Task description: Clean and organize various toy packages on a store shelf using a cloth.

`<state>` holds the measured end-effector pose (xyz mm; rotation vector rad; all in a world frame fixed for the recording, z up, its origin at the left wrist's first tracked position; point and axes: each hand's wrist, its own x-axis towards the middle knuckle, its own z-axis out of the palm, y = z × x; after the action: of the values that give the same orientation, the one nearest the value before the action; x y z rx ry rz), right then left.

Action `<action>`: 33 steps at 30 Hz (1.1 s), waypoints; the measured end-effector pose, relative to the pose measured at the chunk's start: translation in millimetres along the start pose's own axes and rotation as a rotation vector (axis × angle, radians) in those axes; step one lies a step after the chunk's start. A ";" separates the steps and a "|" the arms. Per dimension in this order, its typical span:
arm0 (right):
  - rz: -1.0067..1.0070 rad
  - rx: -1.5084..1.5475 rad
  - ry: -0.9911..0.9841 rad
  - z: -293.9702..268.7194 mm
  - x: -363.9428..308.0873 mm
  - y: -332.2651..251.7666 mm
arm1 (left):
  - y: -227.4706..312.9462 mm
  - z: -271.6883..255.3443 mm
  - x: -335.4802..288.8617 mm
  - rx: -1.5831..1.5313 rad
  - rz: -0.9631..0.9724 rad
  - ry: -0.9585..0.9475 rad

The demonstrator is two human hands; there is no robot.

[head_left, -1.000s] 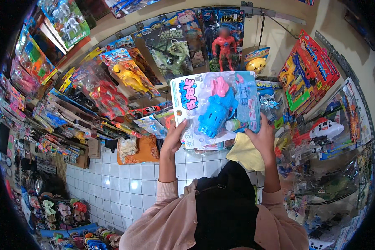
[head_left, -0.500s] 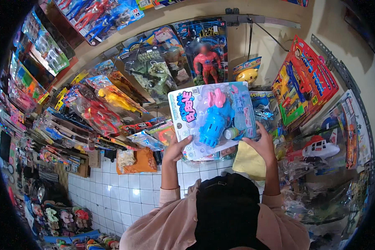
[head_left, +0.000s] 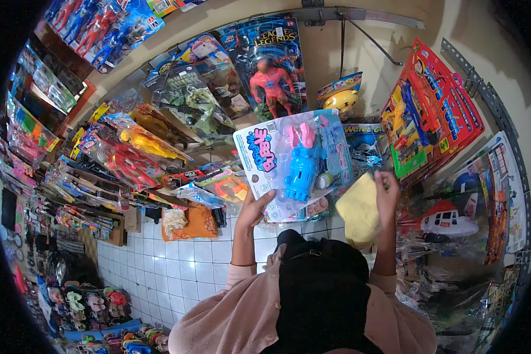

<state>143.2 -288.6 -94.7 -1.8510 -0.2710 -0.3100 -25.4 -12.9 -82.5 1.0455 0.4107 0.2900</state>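
Observation:
A carded bubble toy [head_left: 301, 177], blue with a pink top under clear plastic, is held up in front of me. My left hand [head_left: 255, 207] grips the lower left edge of its white card, thumb on the front. To the right of the pack, my right hand [head_left: 387, 192] is closed on a pale yellow cloth [head_left: 359, 211] that hangs down. That hand is apart from the pack. Behind the pack's lower edge, part of another pack shows.
Carded toy figures [head_left: 271, 82] hang on a wall rail ahead. Red toy-tool packs [head_left: 430, 112] hang at the right, above a bagged toy helicopter [head_left: 448, 224]. More packs crowd the left. An orange bag [head_left: 200, 224] lies on the white tiled floor [head_left: 177, 259].
My right hand has let go of the pack's lower right corner and moved right with the yellow cloth. The left hand still holds the pack. The view has shifted slightly.

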 end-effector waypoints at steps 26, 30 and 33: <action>-0.563 -0.227 -0.565 86.9 27.6 -72.5 | -23.5 40.7 5.8 0.336 -0.096 -0.091; -0.586 -0.136 -0.529 93.0 31.6 -75.5 | -32.1 37.7 9.2 0.240 -0.018 -0.040; -0.636 -0.012 -0.453 97.3 31.0 -76.6 | -26.2 44.8 7.4 0.129 0.034 -0.009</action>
<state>153.6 -172.2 -43.1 -1.7907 -1.1805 -0.3172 2.7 -56.9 -87.4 1.1811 0.4078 0.2922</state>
